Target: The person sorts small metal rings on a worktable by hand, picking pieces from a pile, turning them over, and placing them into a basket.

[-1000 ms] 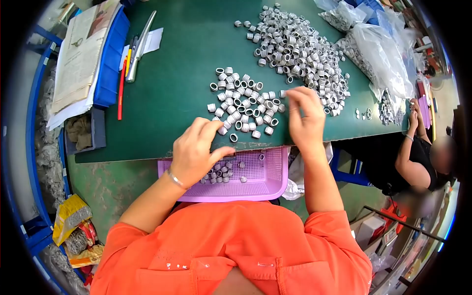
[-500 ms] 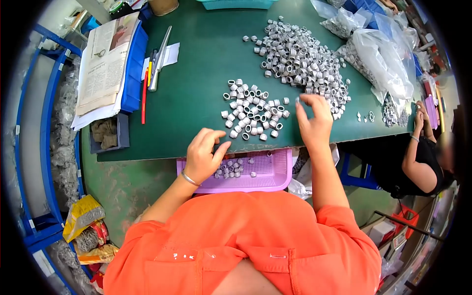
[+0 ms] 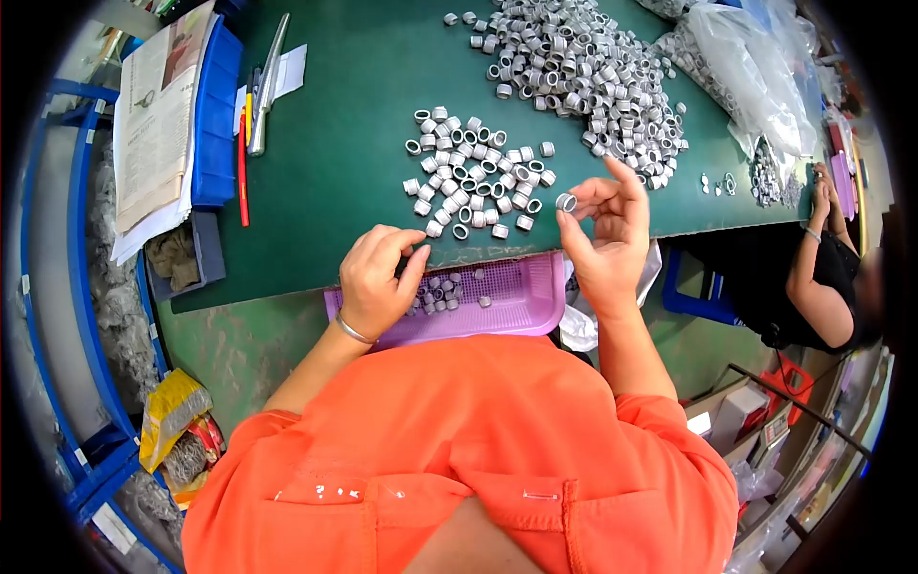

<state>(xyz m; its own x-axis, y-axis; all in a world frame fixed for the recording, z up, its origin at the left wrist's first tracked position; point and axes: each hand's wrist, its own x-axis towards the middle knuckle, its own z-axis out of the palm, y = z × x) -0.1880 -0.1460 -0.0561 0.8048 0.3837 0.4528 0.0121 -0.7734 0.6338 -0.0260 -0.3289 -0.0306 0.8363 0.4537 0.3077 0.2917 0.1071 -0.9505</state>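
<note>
My right hand [image 3: 612, 234] is raised over the table's front edge, pinching one short grey metal ring [image 3: 566, 202] between thumb and fingers, its round opening visible. My left hand [image 3: 376, 277] is at the edge further left, fingers curled and a small gap between thumb and forefinger. Nothing shows in that gap; the forefinger tip is beside a ring [image 3: 433, 230] at the front of a small loose group of rings [image 3: 469, 182]. Behind my right hand spreads a much larger heap of similar rings [image 3: 583, 77].
Below the table edge, a pink basket [image 3: 535, 306] holds several rings. On the green table [image 3: 335, 163] are a red pencil [image 3: 243, 172], a tapered metal rod [image 3: 270, 86] and plastic bags [image 3: 751, 77]. At the right, another person's hands [image 3: 822, 196] are near small metal parts [image 3: 768, 177].
My right hand has turned palm-up and drawn slightly back from the heap, bringing the pinched ring into clear sight. The view has shifted, and my left hand has moved slightly closer to the front ring.
</note>
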